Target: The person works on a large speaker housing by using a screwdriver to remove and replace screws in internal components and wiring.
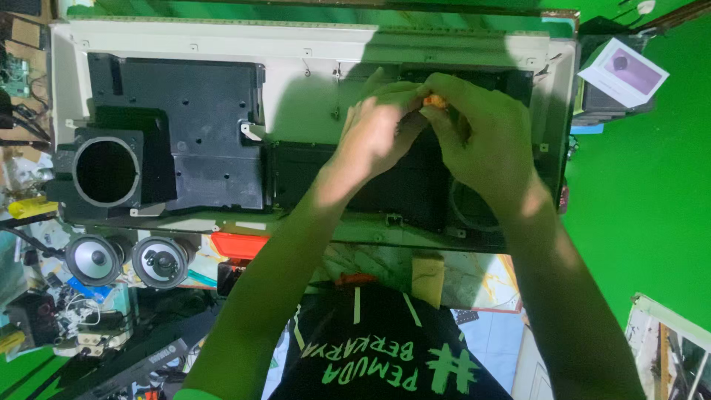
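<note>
two loose speakers (126,259) well left of fingers | left hand (378,133) pinched beside orange tool handle (435,101) | right hand (481,141) clenched around it over black panel (392,189) | handle seems light, stiff; grip its middle

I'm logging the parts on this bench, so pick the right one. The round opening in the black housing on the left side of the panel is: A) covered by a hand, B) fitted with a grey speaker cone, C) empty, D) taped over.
C: the round opening shows only a dark hollow, while the two loose speakers lie below the panel and both hands work over on its right side.
</note>
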